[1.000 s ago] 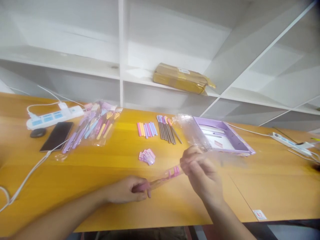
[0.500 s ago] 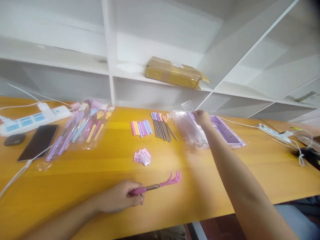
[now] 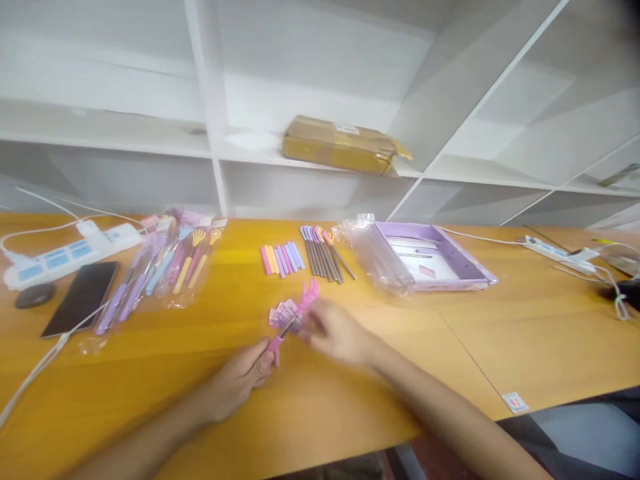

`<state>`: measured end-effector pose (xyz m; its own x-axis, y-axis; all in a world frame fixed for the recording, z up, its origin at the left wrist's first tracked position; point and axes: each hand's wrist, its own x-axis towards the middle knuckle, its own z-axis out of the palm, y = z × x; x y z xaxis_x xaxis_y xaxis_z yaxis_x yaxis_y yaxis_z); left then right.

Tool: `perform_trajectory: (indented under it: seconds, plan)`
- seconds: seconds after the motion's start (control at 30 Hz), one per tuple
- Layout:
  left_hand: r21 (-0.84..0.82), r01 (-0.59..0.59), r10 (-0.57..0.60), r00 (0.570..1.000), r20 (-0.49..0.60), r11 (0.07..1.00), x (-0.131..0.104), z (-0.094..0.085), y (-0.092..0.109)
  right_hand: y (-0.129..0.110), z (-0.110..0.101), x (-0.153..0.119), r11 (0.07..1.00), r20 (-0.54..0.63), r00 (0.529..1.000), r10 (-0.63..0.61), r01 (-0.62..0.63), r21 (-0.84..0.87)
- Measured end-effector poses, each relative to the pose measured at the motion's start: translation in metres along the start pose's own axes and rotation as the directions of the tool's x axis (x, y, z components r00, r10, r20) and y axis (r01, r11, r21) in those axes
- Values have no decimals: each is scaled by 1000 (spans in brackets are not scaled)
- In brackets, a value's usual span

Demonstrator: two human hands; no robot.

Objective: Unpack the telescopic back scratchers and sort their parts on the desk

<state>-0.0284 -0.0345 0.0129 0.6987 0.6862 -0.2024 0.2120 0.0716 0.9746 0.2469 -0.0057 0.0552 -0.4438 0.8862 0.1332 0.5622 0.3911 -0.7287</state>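
Observation:
My left hand is closed around the pink handle of a back scratcher. Its metal rod points up and right, ending in a pink claw head above the small pink cards. Beside the claw is my right hand, smeared by motion; whether its fingers touch the scratcher or hold anything I cannot make out. Beyond the cards lie a row of coloured handle sleeves and several metal rods with claw heads. To their right are clear plastic bags.
A purple tray holding a pen-like stick and a small card stands at right. Bagged back scratchers, a phone, a mouse and a power strip occupy the left. A taped parcel sits on the shelf.
My right hand has come back from the bags and tray to the scratcher's head. My left hand has tilted the scratcher upward, its claw now over the cards.

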Motion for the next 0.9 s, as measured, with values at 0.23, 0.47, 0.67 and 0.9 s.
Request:
perform_trajectory:
  seconds: [0.23, 0.47, 0.67, 0.9]
  plan:
    - [865, -198, 402, 916, -5, 461, 0, -5, 0, -32, 86, -13, 818, 22, 997, 79, -77, 570]
    - [980, -119, 435, 900, 38, 161, -2, -7, 4, -23, 90, -12, 444, 94, 916, 389, -276, 852]
    - [993, -102, 454, 889, 63, 61, -7, 8, 9, -29, 79, -17, 336, 289, 882, 373, -418, 844]
    - [979, -100, 89, 992, 85, 177, -38, 49, 21, -50, 79, -76, 476, 174, 892, 416, -377, 794]
